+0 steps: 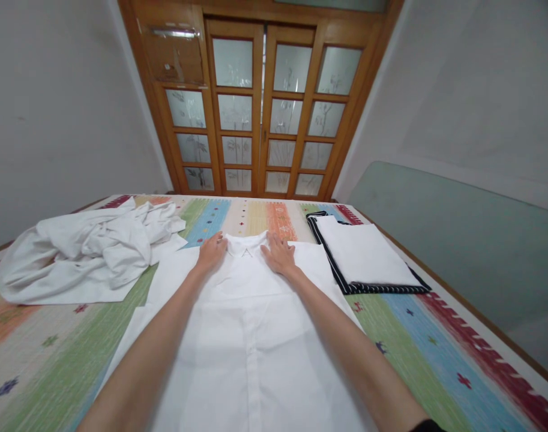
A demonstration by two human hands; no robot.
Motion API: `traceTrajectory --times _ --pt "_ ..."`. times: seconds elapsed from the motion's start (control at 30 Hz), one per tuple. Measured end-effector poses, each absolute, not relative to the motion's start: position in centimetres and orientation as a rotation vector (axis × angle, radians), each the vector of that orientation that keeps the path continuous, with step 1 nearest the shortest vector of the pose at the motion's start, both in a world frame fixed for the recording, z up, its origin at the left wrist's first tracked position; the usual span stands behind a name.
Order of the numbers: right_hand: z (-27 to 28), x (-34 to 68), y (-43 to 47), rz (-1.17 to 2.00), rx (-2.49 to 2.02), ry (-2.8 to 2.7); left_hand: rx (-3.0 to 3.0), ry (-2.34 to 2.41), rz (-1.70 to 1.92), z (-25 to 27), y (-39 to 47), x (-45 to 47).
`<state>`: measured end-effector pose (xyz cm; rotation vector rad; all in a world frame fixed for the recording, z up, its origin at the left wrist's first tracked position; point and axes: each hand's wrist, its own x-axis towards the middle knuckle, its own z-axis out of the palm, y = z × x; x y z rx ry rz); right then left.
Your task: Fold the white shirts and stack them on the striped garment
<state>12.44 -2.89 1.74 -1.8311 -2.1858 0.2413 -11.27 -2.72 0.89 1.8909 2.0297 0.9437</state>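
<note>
A white button-front shirt (pixel 274 336) lies spread flat before me, its collar (pixel 246 242) at the far end and small dark marks at the collar's front. My left hand (pixel 212 251) rests at the left side of the collar, fingers stretched forward, a ring on one finger. On the collar's right side lies my right hand (pixel 279 253), fingers spread and its thumb against the collar. Both hands touch the fabric. My forearms cover parts of the shirt's front, and its lower end runs out of view.
A crumpled heap of white cloth (pixel 89 252) lies at the left. On the right, a folded white cloth (pixel 368 252) sits on a folded black-and-white striped cloth (pixel 386 289). Beneath is a patterned, multicoloured bed cover (pixel 409 348). A pale green panel (pixel 458 240) borders the right; glazed wooden doors (pixel 260 108) stand beyond.
</note>
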Motion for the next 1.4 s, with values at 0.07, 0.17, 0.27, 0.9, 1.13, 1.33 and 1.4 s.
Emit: traceTrajectory --times 0.07,0.17,0.27,0.9,1.13,1.33,1.4 --pt "1.7 12.3 -2.3 0.274 -1.829 -2.148 1.843 1.991 1.017 0.9 -1.4 -10.9" --pt "1.3 12.1 -1.2 0.301 -1.788 -2.090 1.759 1.969 1.153 0.6 0.0 -10.0" --pt "0.8 11.7 0.2 0.320 -1.717 -2.022 1.757 1.987 1.198 0.3 0.7 -9.5" --pt "-0.9 12.2 4.6 0.638 -1.299 -1.498 1.747 1.853 1.273 0.6 0.4 -9.8" --pt "-0.8 13.1 4.9 0.848 -1.246 -1.447 1.489 1.568 1.369 1.1 0.7 -12.4" --pt "-1.0 13.6 5.0 0.806 -1.214 -1.624 1.593 1.485 1.208 0.9 0.6 -13.8" --pt "-1.1 13.6 5.0 0.764 -1.174 -1.671 1.654 1.525 1.180 0.8 0.5 -13.6"
